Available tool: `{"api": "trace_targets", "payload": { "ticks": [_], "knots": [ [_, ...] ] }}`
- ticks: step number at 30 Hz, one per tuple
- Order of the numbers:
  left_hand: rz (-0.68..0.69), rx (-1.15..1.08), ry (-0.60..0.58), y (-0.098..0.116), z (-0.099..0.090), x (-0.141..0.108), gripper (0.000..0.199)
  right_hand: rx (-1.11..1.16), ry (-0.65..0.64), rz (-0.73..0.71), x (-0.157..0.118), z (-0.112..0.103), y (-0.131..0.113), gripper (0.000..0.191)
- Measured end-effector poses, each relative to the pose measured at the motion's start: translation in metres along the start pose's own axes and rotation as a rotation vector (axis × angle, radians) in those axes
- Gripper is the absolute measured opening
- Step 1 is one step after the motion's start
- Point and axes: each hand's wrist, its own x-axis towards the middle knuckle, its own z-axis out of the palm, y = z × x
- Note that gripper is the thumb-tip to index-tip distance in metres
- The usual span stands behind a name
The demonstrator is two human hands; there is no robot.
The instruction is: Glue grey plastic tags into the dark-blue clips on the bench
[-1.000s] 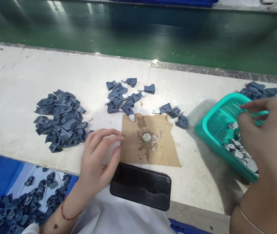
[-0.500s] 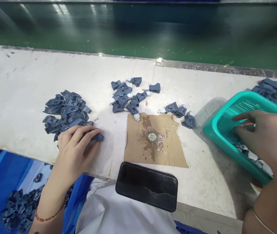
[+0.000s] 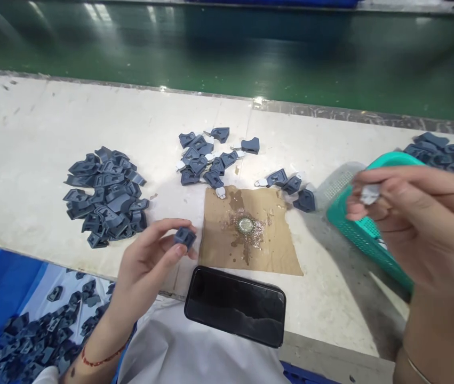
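Between the thumb and fingers of my left hand (image 3: 152,261) is a dark grey-blue plastic part (image 3: 184,238), held just above the table left of the brown cardboard (image 3: 214,240). My right hand (image 3: 422,224) pinches a small white plastic piece (image 3: 369,194) over the green basket (image 3: 342,224), whose contents are mostly hidden by the hand. A heap of dark plastic parts (image 3: 110,194) lies to the left of centre. Behind the cardboard is a group of dark parts with white pieces in them (image 3: 202,160); several more (image 3: 286,182) lie to its right.
A round, shiny item (image 3: 246,225) sits on wet stains in the middle of the cardboard. A black phone (image 3: 235,306) lies at the table's front edge. More dark parts (image 3: 438,152) are behind the basket. At lower left, a blue bin (image 3: 14,290) holds many dark parts.
My left hand has moved right from the heap, lifting one dark part. My right hand has come up out of the basket and leftward with a white piece.
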Motion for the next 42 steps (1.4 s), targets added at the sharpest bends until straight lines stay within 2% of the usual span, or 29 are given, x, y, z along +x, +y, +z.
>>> {"api": "trace_targets", "payload": {
  "ticks": [3, 5, 7, 10, 17, 25, 29, 34, 38, 42],
  "knots": [
    [-0.15, -0.294, -0.084, -0.002, 0.015, 0.002, 0.021, 0.464, -0.283, 0.234, -0.004, 0.02, -0.018, 0.017],
    [-0.209, -0.377, -0.125, -0.003, 0.022, 0.005, 0.018, 0.566, -0.414, 0.362, -0.007, 0.031, -0.022, 0.022],
    [-0.224, -0.388, -0.149, -0.002, 0.027, 0.008, 0.017, 0.59, -0.456, 0.416, -0.009, 0.039, -0.021, 0.027],
    [-0.199, -0.36, -0.15, 0.001, 0.036, 0.012, 0.016, 0.553, -0.47, 0.425, -0.013, 0.047, -0.02, 0.026],
    [-0.215, -0.368, -0.139, 0.002, 0.048, 0.015, 0.014, 0.634, -0.602, 0.443, -0.014, 0.054, -0.02, 0.034],
    [-0.168, -0.299, -0.143, -0.005, 0.051, 0.013, 0.015, 0.398, -0.532, 0.341, -0.017, 0.062, -0.013, 0.037],
    [-0.179, -0.281, -0.157, -0.007, 0.051, 0.012, 0.018, 0.437, -0.454, 0.368, -0.02, 0.068, -0.012, 0.029],
    [-0.178, -0.284, -0.168, -0.008, 0.051, 0.013, 0.018, 0.443, -0.372, 0.372, -0.021, 0.076, -0.017, 0.032],
    [-0.212, -0.263, -0.185, -0.009, 0.05, 0.012, 0.017, 0.287, -0.285, 0.282, -0.02, 0.081, -0.02, 0.037],
    [-0.227, -0.22, -0.192, -0.01, 0.05, 0.01, 0.018, 0.14, -0.215, 0.15, -0.02, 0.084, -0.02, 0.034]
  ]
}}
